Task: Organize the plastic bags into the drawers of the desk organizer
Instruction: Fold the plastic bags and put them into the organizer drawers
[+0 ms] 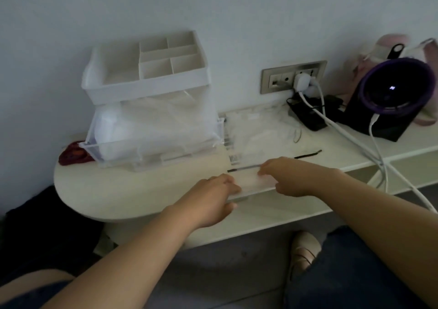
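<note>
Two bare forearms reach from the near edge toward the tabletop [106,190], with a shoe [303,249] on the floor below them. The left hand [213,197] curls its fingers round the left end of a clear plastic bag [253,182], and the right hand [291,176] pinches its right end, so the bag lies as a flat strip between them at the near edge of the tabletop. Further back and to the left stands the desk organizer [147,90], its clear drawer [154,142] pulled out and already holding pale bags. More loose bags [258,131] lie just right of it, with a black hairpin [308,154] beside them. The likely trouble is the film itself: thin and slippery, it may spring open once one hand lets go, spoiling the fold before it reaches the drawer. The drawer looks well filled, so pushing another bag in could catch on the tray above or jam it when it closes. The bag also sits close to the edge and could slide off. White cables [343,128] on the right lie well apart and seem no threat.
</note>
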The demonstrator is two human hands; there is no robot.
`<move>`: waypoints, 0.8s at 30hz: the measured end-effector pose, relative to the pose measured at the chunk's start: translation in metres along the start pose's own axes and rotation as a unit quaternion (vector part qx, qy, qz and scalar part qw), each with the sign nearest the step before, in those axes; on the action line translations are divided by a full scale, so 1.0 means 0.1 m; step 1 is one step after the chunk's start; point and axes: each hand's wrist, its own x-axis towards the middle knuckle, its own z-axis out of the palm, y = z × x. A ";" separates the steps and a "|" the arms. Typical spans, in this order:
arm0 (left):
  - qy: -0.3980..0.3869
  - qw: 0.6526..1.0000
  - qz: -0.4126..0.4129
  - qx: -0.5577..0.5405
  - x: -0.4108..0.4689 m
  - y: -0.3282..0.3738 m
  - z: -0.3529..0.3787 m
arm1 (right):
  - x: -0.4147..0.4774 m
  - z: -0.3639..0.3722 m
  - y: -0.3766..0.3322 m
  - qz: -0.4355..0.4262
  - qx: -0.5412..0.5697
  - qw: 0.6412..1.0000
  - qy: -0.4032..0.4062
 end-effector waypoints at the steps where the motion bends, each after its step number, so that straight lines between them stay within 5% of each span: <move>1: -0.003 1.000 -0.001 0.000 0.00 -0.01 0.00 | -0.01 -0.02 0.02 0.008 0.007 1.000 0.003; 8: 0.001 1.000 0.004 -0.001 -0.04 -0.04 0.04 | -0.04 -0.14 0.10 0.013 0.094 0.995 0.022; 11: 0.002 1.000 0.016 0.006 -0.06 -0.04 0.04 | -0.10 -0.26 0.21 0.006 0.248 0.967 0.060; 13: 0.001 1.000 0.018 0.015 -0.07 -0.03 0.03 | -0.16 -0.37 0.25 -0.004 0.452 0.889 0.070; 16: 0.009 1.000 0.012 -0.008 -0.11 0.02 -0.05 | -0.22 -0.53 0.23 -0.004 0.713 0.692 0.112; 19: 0.041 0.994 0.026 -0.098 -0.20 0.11 -0.30 | -0.24 -0.71 0.06 -0.012 0.838 0.517 0.173; 21: 0.075 0.985 0.045 -0.148 -0.30 0.18 -0.54 | -0.24 -0.81 -0.08 -0.028 0.853 0.473 0.219; 24: 0.167 0.963 0.052 -0.204 -0.54 0.18 -0.91 | -0.21 -0.99 -0.30 -0.060 0.839 0.462 0.280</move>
